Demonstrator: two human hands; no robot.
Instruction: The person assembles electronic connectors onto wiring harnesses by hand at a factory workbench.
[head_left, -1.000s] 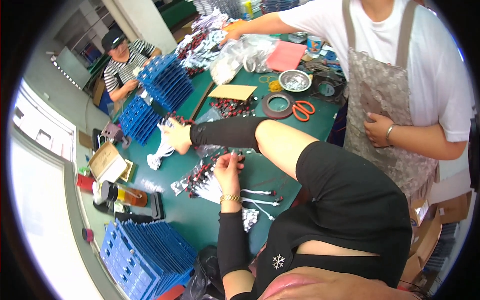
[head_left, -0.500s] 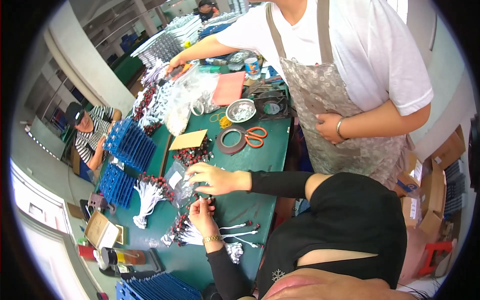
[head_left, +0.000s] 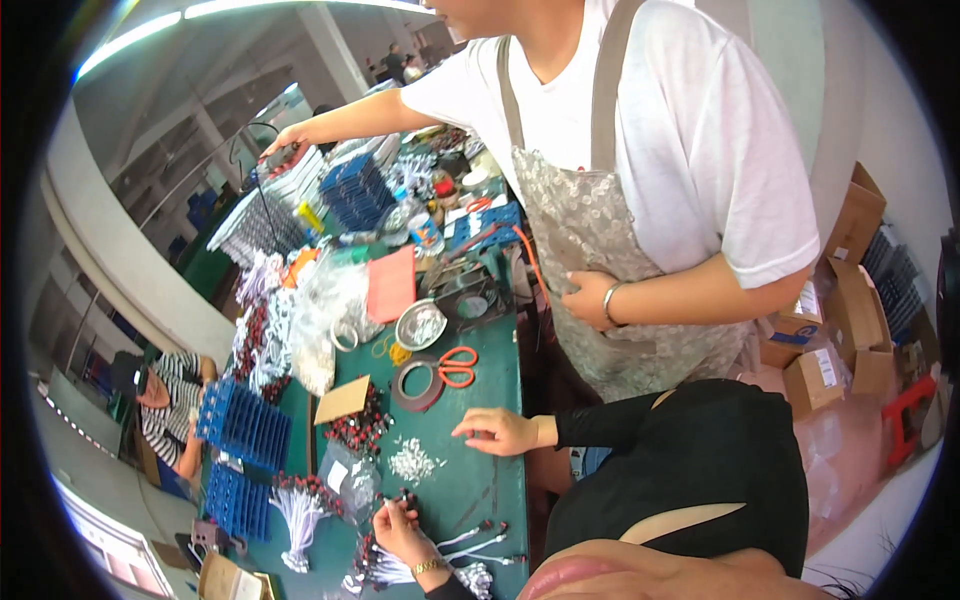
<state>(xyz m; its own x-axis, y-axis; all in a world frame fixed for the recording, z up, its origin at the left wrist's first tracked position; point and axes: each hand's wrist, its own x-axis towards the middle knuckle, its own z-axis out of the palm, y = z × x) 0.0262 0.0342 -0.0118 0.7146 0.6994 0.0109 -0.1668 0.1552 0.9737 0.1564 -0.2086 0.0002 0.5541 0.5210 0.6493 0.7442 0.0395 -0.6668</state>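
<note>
My left hand [head_left: 403, 535], with a gold watch band at the wrist, is closed near a bundle of white wires [head_left: 400, 568] with red-and-black ends. Its fingertips pinch beside several dark red ends, and what they hold is too small to name. My right hand [head_left: 498, 432] hovers near the table's edge, fingers loosely stretched with nothing visible in them. Between the hands lies a heap of small white pieces [head_left: 412, 461]. A clear plastic bag [head_left: 352, 485] rests left of the heap, and another bundle of white wires [head_left: 297, 525] lies beyond it.
Orange-handled scissors [head_left: 459, 366], a tape roll [head_left: 416, 384] and a metal bowl [head_left: 420, 324] lie farther up the green table [head_left: 480, 480]. Blue racks [head_left: 243, 425] stand at left. A co-worker in an apron [head_left: 600, 230] stands close by, one arm stretched over the table; another person [head_left: 170, 405] sits opposite.
The view has tilted upward. My right hand has drawn back toward the table's edge, uncovering the white heap. The co-worker's outstretched hand has lifted away from the table with a dark and red object.
</note>
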